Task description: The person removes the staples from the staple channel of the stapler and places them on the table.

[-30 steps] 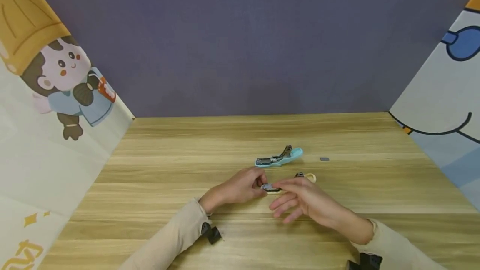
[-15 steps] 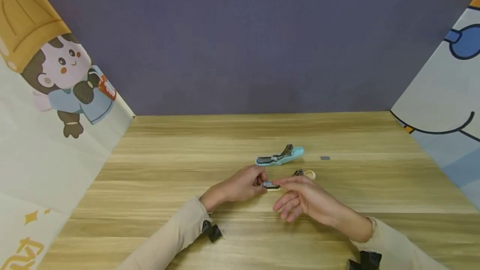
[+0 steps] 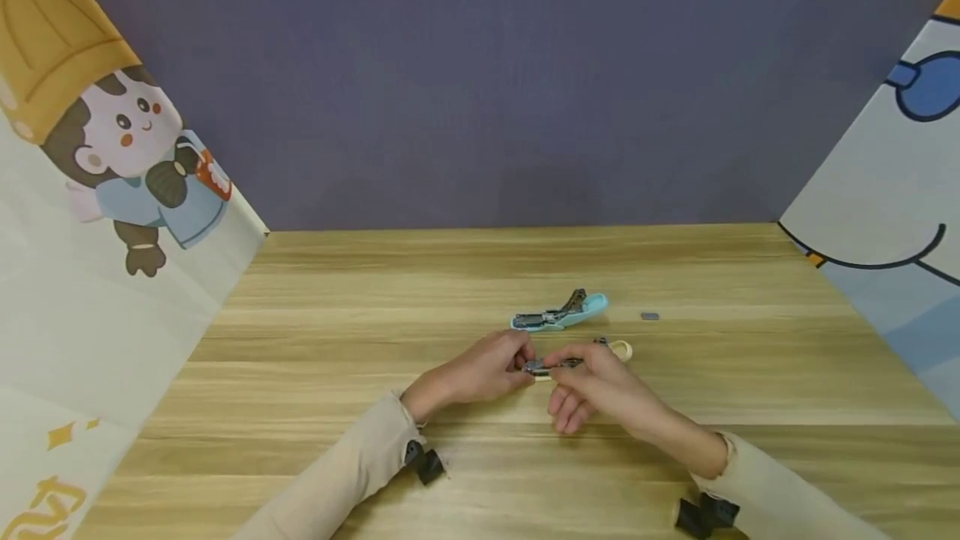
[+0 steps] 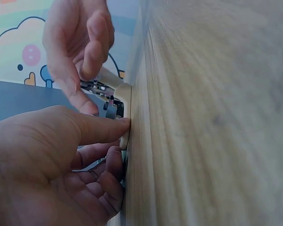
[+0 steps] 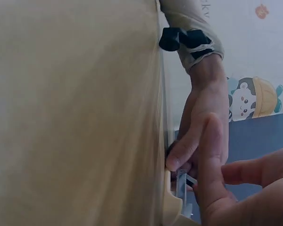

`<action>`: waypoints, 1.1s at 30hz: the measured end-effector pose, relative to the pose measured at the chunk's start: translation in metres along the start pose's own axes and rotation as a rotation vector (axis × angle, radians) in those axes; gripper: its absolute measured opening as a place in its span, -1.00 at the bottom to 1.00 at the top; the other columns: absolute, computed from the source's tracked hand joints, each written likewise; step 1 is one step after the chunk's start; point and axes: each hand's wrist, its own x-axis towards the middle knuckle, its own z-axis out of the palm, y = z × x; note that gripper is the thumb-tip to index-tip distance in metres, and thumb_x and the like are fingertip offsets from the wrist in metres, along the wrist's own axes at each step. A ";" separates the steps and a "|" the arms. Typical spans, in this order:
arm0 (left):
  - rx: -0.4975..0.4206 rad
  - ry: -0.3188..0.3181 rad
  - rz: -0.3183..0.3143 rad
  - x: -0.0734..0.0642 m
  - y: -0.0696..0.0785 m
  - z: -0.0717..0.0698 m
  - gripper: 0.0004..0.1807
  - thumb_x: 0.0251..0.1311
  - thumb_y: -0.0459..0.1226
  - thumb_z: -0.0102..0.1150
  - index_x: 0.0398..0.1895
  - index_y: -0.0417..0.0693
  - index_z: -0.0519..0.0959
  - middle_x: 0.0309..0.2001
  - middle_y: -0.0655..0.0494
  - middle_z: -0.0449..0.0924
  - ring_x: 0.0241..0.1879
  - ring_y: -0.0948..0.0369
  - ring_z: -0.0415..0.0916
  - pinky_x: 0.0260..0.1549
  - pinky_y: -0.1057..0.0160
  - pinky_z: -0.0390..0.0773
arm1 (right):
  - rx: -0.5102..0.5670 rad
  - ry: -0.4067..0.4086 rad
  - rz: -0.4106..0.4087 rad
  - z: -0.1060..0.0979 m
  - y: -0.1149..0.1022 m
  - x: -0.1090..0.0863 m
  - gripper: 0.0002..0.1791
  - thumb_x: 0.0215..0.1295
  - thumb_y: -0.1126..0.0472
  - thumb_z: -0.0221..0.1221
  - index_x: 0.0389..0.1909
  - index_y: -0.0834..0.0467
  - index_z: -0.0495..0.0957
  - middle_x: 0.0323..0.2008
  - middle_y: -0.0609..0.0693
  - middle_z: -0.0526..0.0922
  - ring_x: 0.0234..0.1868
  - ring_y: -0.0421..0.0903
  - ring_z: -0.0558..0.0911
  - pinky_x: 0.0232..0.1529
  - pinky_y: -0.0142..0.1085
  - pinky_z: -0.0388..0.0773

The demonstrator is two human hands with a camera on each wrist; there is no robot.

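A cream stapler [image 3: 542,377] lies on the table, folded open with its metal magazine [image 3: 572,362] exposed. My left hand [image 3: 480,369] grips its front end between thumb and fingers, as the left wrist view [image 4: 61,165] also shows. Over the stapler's middle is my right hand [image 3: 603,386], thumb and index finger on either side of the magazine with a gap between their tips. Its other fingers hang loosely. Whether the right fingertips touch the metal is hard to tell. In the right wrist view, the thumb [image 5: 212,160] hides part of the stapler.
A light blue stapler [image 3: 558,317], also folded open, lies just behind the hands. To its right is a small grey staple strip [image 3: 650,316]. The wooden table [image 3: 337,290] meets a dark back wall [image 3: 517,90], with printed panels on both sides.
My right hand has turned and shifted slightly left; its index finger has lifted away from the thumb, so the two now spread about the magazine. The left hand keeps its grip.
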 end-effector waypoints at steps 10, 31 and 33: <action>0.000 0.018 0.013 -0.002 0.003 -0.001 -0.82 0.23 -0.33 0.33 -0.19 -0.10 0.52 -0.32 0.14 0.52 -0.36 0.33 0.42 -0.34 0.44 0.46 | -0.760 0.200 -0.172 0.016 -0.014 0.014 -0.81 0.41 0.37 0.10 -0.40 0.22 0.61 -0.75 -0.12 0.53 -0.77 -0.19 0.53 -0.74 -0.39 0.48; -0.019 0.035 0.014 0.000 0.001 0.001 -0.83 0.19 -0.36 0.35 -0.22 -0.10 0.54 -0.37 0.21 0.50 -0.39 0.35 0.43 -0.38 0.43 0.48 | -0.817 0.300 -0.198 0.019 -0.013 0.018 -0.85 0.28 0.41 0.17 -0.47 0.18 0.56 -0.78 -0.16 0.49 -0.80 -0.26 0.43 -0.80 -0.43 0.32; -0.025 0.036 0.017 0.000 0.000 0.001 -0.83 0.19 -0.36 0.35 -0.22 -0.10 0.54 -0.37 0.22 0.51 -0.39 0.36 0.42 -0.38 0.43 0.48 | -0.819 0.304 -0.200 0.019 -0.012 0.017 -0.85 0.28 0.41 0.17 -0.47 0.17 0.56 -0.78 -0.16 0.49 -0.81 -0.26 0.43 -0.80 -0.43 0.31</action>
